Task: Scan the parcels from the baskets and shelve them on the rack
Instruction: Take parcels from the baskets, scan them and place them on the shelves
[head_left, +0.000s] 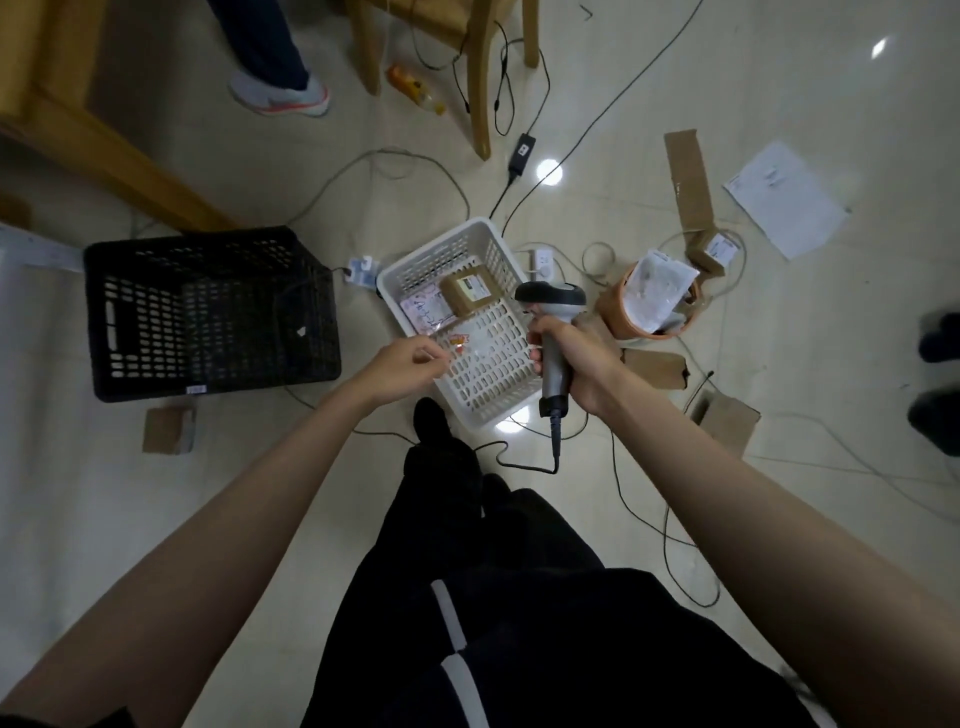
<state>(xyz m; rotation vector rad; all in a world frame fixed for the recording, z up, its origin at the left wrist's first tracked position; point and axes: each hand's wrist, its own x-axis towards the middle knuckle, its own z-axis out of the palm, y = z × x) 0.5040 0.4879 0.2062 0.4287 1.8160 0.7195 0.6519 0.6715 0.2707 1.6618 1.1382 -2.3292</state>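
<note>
Grey handheld scanner (551, 332) is in your right hand (574, 361): fingers wrapped fully round the grip, head pointing left over the white basket (511, 405), cable trailing down to the floor. Your left hand (410, 364) is over the basket's near-left rim, thumb and fingertips pinching the edge of a clear plastic-bagged parcel (467, 345) with a red-orange label; remaining fingers loosely curled. The bag lies partly in the basket's left side; can't tell if it's lifted off the bottom. In the basket's far half: a brown cardboard parcel (470, 293) with a white label, and a white pouch (423, 312) just left of it, touching. Black crate (208, 312) sits on the floor left of the white basket, apart from it. Orange bucket (649, 306) to the right of the scanner head holds white bagged parcels (657, 291). Loose cardboard boxes and cables lie around on the floor.
</note>
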